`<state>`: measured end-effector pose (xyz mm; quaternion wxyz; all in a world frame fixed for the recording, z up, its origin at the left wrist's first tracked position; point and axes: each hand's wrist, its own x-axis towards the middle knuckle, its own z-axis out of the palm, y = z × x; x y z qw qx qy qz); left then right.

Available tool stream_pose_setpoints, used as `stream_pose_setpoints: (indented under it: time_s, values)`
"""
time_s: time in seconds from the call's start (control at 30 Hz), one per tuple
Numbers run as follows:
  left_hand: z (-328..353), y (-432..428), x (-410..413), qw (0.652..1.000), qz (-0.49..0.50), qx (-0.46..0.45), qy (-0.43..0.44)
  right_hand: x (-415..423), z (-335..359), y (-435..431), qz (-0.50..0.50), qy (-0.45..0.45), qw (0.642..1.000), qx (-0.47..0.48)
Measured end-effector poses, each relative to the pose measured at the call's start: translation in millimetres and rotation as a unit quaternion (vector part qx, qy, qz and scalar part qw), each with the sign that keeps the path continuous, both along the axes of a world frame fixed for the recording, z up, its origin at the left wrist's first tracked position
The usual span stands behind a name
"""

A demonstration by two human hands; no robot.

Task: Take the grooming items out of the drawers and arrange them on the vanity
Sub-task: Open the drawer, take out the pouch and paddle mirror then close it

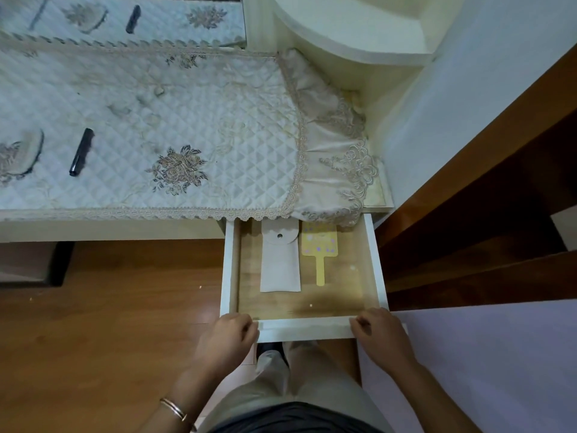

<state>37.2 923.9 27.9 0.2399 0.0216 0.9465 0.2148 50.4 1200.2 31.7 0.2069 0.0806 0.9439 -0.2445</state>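
Observation:
A white drawer [228, 264] with a wooden bottom stands pulled out under the vanity's right end. Inside lie a beige snap-flap pouch [280, 264] and, to its right, a yellow hand mirror [319, 248] with its handle toward me and its top hidden under the vanity edge. My left hand [232, 332] grips the drawer front's left corner. At the right corner, my right hand [379, 331] holds the same front panel. On the quilted cloth [187, 120] covering the vanity lies a black tube [81, 151], with a curved dark-rimmed item [29, 154] at the far left.
A mirror [125, 17] behind the vanity reflects the cloth and the tube. Cream rounded shelves [359, 29] rise at the back right. A dark wooden frame [468, 214] runs along the right. Wooden floor [109, 323] lies below, and my legs stand under the drawer.

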Motion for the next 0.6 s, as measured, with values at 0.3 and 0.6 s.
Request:
stream_pose_setpoints:
  time_s: [0.3, 0.6]
  values:
    - [-2, 22, -47, 0.998, -0.024, -0.037, -0.051, -44, 3, -7, 0.027, -0.108, 0.992, 0.057]
    - [-60, 72, -116, 0.965, 0.245, 0.020, -0.088, -128, -55, -52, -0.150, -0.169, 0.970, -0.086]
